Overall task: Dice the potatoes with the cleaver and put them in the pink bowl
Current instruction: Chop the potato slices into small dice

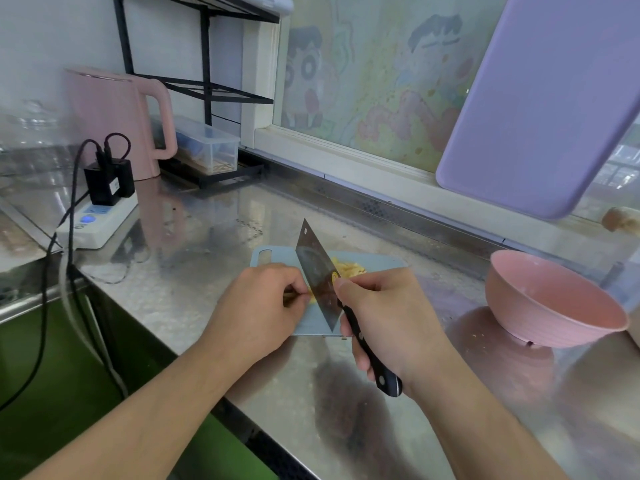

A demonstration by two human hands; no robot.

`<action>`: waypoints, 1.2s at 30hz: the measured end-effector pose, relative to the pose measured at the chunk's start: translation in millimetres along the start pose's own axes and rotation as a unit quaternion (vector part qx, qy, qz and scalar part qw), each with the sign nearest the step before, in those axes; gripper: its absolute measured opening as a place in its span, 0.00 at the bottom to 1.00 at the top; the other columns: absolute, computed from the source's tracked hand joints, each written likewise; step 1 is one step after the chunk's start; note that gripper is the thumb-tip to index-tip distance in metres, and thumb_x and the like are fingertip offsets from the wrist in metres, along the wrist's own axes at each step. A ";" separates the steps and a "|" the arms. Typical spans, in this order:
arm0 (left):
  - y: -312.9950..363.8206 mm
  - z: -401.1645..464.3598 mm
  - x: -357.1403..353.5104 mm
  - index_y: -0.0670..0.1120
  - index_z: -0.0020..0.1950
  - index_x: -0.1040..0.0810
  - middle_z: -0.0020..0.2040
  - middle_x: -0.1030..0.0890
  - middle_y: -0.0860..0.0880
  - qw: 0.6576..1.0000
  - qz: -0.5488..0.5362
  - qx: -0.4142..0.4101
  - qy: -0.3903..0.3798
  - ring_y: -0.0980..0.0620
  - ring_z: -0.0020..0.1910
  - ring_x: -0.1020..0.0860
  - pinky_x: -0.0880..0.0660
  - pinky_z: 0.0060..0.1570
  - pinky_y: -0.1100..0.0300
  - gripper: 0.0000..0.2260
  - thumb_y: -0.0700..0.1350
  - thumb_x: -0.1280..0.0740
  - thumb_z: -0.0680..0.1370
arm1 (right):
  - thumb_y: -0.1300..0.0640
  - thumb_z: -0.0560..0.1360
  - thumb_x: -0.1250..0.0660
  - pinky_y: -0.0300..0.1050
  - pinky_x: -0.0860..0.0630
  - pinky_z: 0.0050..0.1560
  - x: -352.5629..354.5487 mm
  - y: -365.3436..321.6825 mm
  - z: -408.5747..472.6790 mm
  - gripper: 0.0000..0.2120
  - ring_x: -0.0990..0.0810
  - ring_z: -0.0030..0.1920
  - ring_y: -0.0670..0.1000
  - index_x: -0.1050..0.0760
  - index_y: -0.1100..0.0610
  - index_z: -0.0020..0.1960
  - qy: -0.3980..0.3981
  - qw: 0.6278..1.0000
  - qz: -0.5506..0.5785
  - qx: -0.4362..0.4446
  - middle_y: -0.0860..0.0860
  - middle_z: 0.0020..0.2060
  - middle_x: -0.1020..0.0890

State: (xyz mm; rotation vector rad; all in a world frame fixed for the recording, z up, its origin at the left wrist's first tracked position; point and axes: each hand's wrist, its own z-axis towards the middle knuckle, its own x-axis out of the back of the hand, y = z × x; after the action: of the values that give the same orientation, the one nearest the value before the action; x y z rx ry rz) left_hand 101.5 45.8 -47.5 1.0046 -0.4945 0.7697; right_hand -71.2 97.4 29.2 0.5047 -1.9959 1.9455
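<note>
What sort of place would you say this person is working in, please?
Most likely a small home kitchen: a stainless steel counter, a pink electric kettle by a power strip, and a cutting board where the hands work a cleaver.

The steel counter under my hands carries everything here. Directly beneath my grip lies the blue cutting board, flat on the metal, its handle hole on the far left corner. Off to the right of my knife hand sits the pink bowl, apart from the board. Far to the left of my other hand rests a white power strip with black plugs in it, and beyond that, toward the wall, stands a pink kettle. Small crumbs dot the metal near the bowl.
</note>
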 end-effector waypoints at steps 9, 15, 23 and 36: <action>-0.3 1.8 1.3 0.56 0.41 0.16 0.38 0.17 0.63 0.999 -0.027 0.032 -0.013 0.61 0.41 0.19 0.19 0.44 0.56 0.05 0.48 0.24 0.76 | 0.54 0.83 0.38 0.37 0.33 0.19 -0.3 -7.7 -1.2 0.21 0.32 0.13 0.51 0.26 0.63 0.34 -0.005 0.999 -0.019 -0.026 0.53 0.16 0.28; 2.3 0.5 3.7 0.57 0.41 0.16 0.39 0.17 0.64 0.999 -0.037 0.029 -0.016 0.63 0.42 0.19 0.19 0.44 0.57 0.05 0.48 0.25 0.76 | 0.54 0.83 0.37 0.40 0.31 0.20 -10.0 1.8 10.5 0.21 0.30 0.16 0.54 0.26 0.69 0.39 0.004 1.000 0.008 -0.005 0.57 0.23 0.25; -0.1 -0.8 3.3 0.57 0.41 0.17 0.42 0.17 0.63 0.999 -0.040 0.031 0.001 0.62 0.44 0.19 0.18 0.46 0.55 0.05 0.48 0.25 0.76 | 0.52 0.83 0.36 0.43 0.32 0.21 3.1 3.1 5.3 0.23 0.31 0.18 0.56 0.26 0.67 0.35 0.012 0.999 0.023 0.018 0.65 0.25 0.26; 0.7 -0.7 1.9 0.57 0.40 0.17 0.40 0.17 0.63 0.999 -0.023 0.035 0.007 0.59 0.41 0.19 0.18 0.43 0.53 0.05 0.48 0.25 0.74 | 0.53 0.83 0.37 0.42 0.30 0.21 0.4 -3.6 -1.0 0.21 0.31 0.16 0.54 0.25 0.61 0.34 -0.013 1.000 0.005 -0.004 0.53 0.22 0.25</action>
State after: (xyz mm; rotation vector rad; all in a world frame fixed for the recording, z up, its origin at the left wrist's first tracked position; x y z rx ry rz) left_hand 102.2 47.2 -46.1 1.0719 -0.4330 0.7581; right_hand -70.0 98.3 32.6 0.5216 -2.0245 1.9466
